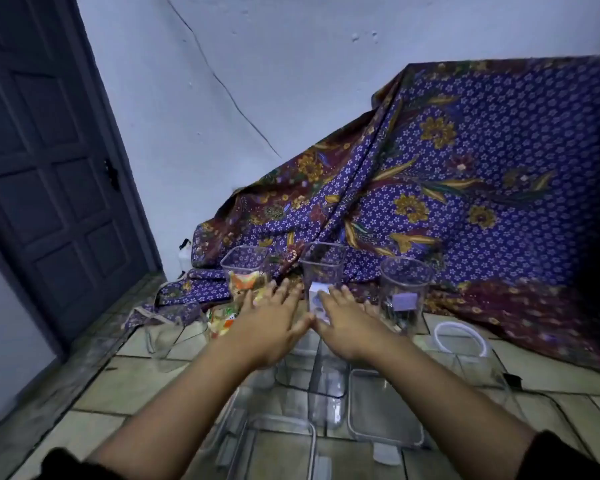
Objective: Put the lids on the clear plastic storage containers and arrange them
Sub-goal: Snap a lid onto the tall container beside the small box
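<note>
Head view is showing three clear containers standing lidless in a row at the middle of the frame, on the tiled floor (118,386) just in front of the patterned cloth (465,188): the left container (245,268) is holding colourful packets, the middle container (323,265) a small white box, and the right container (406,289) a purple-labelled item. Both hands are reaching toward the middle one; the left hand (271,323) is lying flat with its fingers spread and gripping nothing, and the right hand (347,323) is likewise spread, fingertips touching the container's near wall. Clear lids are lying on the floor in the lower middle, one rectangular lid (381,407) below the right forearm, and a round white-rimmed lid (459,337) is sitting at centre right.
</note>
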